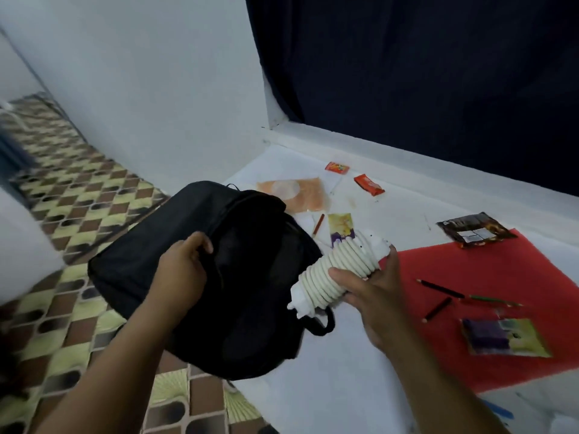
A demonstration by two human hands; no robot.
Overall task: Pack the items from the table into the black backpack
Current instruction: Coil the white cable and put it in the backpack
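The black backpack [150, 242] lies at the table's left edge, its mouth gaping toward the right. My left hand [183, 269] grips the front flap of the opening and holds it apart. My right hand [372, 296] holds a white charger wrapped in coiled white cable [332, 270], its lower end at the bag's mouth. On the white table [329, 371] lie an orange pouch [297, 195], two red snack wrappers [336, 167] [369, 185], a yellow-purple packet [341, 228], a dark brown packet [476, 231], another yellow-purple packet [504, 336] and several coloured pencils [438, 288].
A red sheet [517, 270] covers the table's right part under the pencils and packets. A dark curtain [423, 73] hangs behind the table and a white wall [141, 89] stands at the left. Patterned tiled floor [78, 198] lies beyond the table's left edge.
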